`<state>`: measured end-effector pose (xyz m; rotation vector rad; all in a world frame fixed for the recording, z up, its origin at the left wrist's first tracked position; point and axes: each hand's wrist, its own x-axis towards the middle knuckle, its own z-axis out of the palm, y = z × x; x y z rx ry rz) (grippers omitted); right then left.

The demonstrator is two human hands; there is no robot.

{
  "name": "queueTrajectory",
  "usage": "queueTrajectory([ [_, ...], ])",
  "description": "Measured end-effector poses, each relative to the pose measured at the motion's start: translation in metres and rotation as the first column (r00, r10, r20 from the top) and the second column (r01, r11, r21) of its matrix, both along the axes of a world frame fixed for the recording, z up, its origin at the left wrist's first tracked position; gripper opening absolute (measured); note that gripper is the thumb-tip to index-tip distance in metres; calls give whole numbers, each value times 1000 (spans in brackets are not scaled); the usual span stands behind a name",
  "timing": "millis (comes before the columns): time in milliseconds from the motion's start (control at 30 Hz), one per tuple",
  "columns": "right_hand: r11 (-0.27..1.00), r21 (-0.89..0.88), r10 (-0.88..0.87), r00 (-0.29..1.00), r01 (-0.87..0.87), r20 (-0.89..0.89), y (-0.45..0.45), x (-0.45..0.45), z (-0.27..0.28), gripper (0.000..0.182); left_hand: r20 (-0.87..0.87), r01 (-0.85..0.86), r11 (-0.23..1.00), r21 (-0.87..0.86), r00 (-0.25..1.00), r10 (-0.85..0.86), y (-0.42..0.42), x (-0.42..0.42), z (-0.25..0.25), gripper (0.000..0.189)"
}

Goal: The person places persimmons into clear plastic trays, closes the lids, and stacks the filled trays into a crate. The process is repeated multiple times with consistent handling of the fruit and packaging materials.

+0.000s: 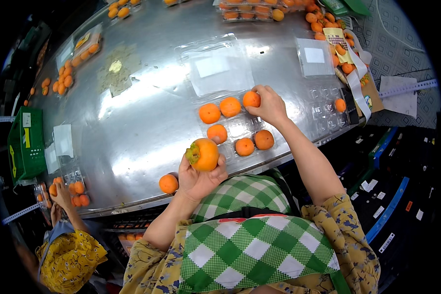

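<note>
My left hand (202, 174) holds an orange persimmon (205, 154) with its green calyx turned to the left, above the near edge of the steel table. Around another persimmon (251, 99) are the fingers of my right hand (270, 104), at the far right corner of a clear plastic tray (239, 126) with moulded cups. Several more persimmons sit in that tray, among them one (209, 113) at its far left corner and one (264, 139) at its near right. The tray's lid (220, 68) lies folded back behind it, with a white label. A loose persimmon (168, 183) rests by the table's near edge.
At right stands another clear tray (323, 110) with one persimmon, below a heap of persimmons (316, 22) and paper strips. Filled packs (248, 13) lie at the far side. A green crate (31, 143) is at left, near a co-worker's hand (61, 196) among persimmons.
</note>
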<state>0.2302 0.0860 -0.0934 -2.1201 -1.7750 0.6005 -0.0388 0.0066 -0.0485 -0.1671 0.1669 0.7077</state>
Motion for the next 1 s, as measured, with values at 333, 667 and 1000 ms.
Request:
queueTrajectory([
  [333,984,-127,134,989,-125,63,14,2,-7,52,-172,-39,904,426,977,124,15,-3,12,65],
  [667,982,-167,-58,692,-92,-720,-32,-20,45,40,-189,657,-35,753,267,945,30,10,35,89],
  [1000,998,11,-49,889,60,-455,-93,-1,34,45,-283,736,173,655,26,959,27,44,4,67],
])
